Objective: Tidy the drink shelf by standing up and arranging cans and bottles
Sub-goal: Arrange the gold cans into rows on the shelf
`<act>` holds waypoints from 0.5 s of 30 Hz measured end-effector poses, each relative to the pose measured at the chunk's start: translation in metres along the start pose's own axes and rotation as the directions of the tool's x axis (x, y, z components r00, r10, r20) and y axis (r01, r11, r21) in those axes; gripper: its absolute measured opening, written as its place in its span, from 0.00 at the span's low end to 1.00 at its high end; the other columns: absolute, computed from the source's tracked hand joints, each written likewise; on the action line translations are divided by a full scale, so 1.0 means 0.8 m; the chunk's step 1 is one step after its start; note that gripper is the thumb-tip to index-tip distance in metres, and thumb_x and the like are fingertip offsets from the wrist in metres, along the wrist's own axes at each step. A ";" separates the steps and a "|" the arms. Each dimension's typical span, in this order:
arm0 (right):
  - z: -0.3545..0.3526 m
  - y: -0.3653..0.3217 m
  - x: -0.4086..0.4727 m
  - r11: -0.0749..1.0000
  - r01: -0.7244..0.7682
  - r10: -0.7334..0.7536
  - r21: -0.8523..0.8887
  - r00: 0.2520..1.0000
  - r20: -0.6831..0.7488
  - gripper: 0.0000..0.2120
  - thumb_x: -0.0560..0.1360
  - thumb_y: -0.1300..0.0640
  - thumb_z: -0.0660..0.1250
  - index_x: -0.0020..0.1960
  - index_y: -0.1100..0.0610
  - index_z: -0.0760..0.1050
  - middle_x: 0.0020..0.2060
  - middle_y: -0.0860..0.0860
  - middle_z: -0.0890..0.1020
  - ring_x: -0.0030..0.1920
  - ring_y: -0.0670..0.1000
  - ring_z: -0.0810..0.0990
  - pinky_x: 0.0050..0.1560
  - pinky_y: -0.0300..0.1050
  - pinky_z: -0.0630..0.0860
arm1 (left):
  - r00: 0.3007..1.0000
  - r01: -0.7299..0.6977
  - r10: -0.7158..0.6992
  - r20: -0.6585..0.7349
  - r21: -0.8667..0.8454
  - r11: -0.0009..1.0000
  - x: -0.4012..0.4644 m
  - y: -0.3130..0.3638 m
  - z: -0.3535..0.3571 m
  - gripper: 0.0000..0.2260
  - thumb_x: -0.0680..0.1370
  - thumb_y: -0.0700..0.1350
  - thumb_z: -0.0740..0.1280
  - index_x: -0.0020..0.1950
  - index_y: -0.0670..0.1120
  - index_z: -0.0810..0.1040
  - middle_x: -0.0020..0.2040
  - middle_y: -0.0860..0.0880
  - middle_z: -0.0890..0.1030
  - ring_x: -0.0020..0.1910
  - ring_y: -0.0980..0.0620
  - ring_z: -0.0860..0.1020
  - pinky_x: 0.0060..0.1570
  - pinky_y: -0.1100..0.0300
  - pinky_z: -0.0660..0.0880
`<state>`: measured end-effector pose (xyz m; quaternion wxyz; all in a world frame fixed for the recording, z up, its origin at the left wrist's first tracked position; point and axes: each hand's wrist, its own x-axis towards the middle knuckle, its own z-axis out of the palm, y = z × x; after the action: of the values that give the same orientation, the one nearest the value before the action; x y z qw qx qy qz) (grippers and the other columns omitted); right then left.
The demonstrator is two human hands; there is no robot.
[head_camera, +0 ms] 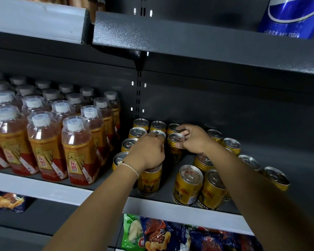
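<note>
Bare shelf floor (170, 180) open between the front gold cans (187, 183), and behind the right-hand cans toward the back panel (243, 115); packed bottles (43, 142) wall the left; upper shelf (207, 42) overhangs above

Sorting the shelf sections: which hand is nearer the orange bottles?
Left. The left hand rests on gold cans just beside the orange bottles; the right hand is farther right.

We're looking at gold cans (187, 185) with silver tops and red markings, standing on a dark grey shelf (243, 109) with a pale grey front edge. We're seeing bottles (80, 151) showing amber liquid, white caps, gold-and-red labels. Above, a blue can (292, 17) is flashing a white swirl.
</note>
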<state>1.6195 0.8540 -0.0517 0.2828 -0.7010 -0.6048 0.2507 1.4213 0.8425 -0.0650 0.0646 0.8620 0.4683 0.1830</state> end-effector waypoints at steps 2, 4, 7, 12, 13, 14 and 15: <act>0.000 0.001 0.000 1.000 0.009 -0.009 -0.012 1.000 0.012 0.35 0.69 0.63 0.79 0.72 0.50 0.72 0.58 0.49 0.81 0.57 0.52 0.82 0.63 0.53 0.79 | 1.000 -0.005 0.005 -0.004 0.004 1.000 0.000 0.000 0.001 0.17 0.80 0.47 0.57 0.68 0.44 0.72 0.65 0.42 0.76 0.63 0.43 0.72 0.67 0.52 0.65; -0.001 0.001 0.000 0.999 0.020 -0.019 -0.040 1.000 0.024 0.35 0.69 0.62 0.79 0.72 0.50 0.71 0.58 0.49 0.81 0.57 0.52 0.82 0.64 0.54 0.78 | 1.000 -0.011 0.010 -0.008 -0.005 1.000 0.000 -0.001 0.001 0.17 0.80 0.47 0.57 0.67 0.44 0.73 0.64 0.43 0.76 0.63 0.43 0.72 0.67 0.51 0.65; -0.001 0.001 0.001 0.996 0.035 -0.033 -0.085 0.999 0.021 0.35 0.69 0.61 0.79 0.73 0.50 0.70 0.59 0.49 0.81 0.56 0.51 0.82 0.64 0.53 0.78 | 1.000 -0.014 0.013 -0.007 -0.020 1.000 0.000 -0.002 0.001 0.17 0.81 0.47 0.57 0.67 0.44 0.73 0.65 0.43 0.75 0.64 0.44 0.72 0.67 0.52 0.65; -0.002 0.003 0.001 0.994 0.040 -0.038 -0.103 0.999 0.024 0.36 0.69 0.60 0.79 0.74 0.50 0.69 0.60 0.50 0.81 0.57 0.51 0.82 0.64 0.52 0.78 | 1.000 -0.011 0.011 -0.008 -0.022 1.000 -0.001 -0.001 0.001 0.17 0.81 0.47 0.57 0.67 0.43 0.73 0.64 0.42 0.76 0.64 0.44 0.72 0.66 0.52 0.66; -0.003 0.002 0.001 0.994 0.035 -0.032 -0.103 0.999 0.033 0.36 0.70 0.59 0.80 0.74 0.50 0.69 0.62 0.50 0.80 0.58 0.52 0.81 0.64 0.53 0.78 | 1.000 -0.012 0.011 -0.008 -0.022 1.000 -0.001 -0.002 0.001 0.17 0.80 0.47 0.57 0.67 0.43 0.73 0.64 0.42 0.76 0.64 0.44 0.72 0.66 0.52 0.66; -0.005 0.001 0.000 0.995 0.027 -0.023 -0.099 0.999 0.042 0.37 0.70 0.58 0.80 0.74 0.50 0.68 0.64 0.51 0.79 0.61 0.52 0.80 0.65 0.53 0.77 | 1.000 -0.011 0.011 -0.006 -0.021 1.000 -0.001 -0.002 0.001 0.17 0.80 0.47 0.57 0.67 0.43 0.73 0.64 0.42 0.76 0.64 0.44 0.72 0.67 0.52 0.65; -0.009 0.000 -0.002 0.996 0.020 -0.016 -0.091 0.999 0.045 0.37 0.70 0.55 0.80 0.74 0.50 0.68 0.65 0.51 0.78 0.62 0.53 0.79 0.66 0.53 0.77 | 1.000 -0.009 0.009 -0.004 -0.021 1.000 -0.001 -0.002 0.001 0.17 0.80 0.47 0.57 0.67 0.43 0.73 0.65 0.42 0.76 0.64 0.44 0.72 0.67 0.52 0.66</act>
<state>1.6244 0.8517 -0.0468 0.2394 -0.7019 -0.6281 0.2354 1.4198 0.8430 -0.0666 0.0720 0.8629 0.4627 0.1899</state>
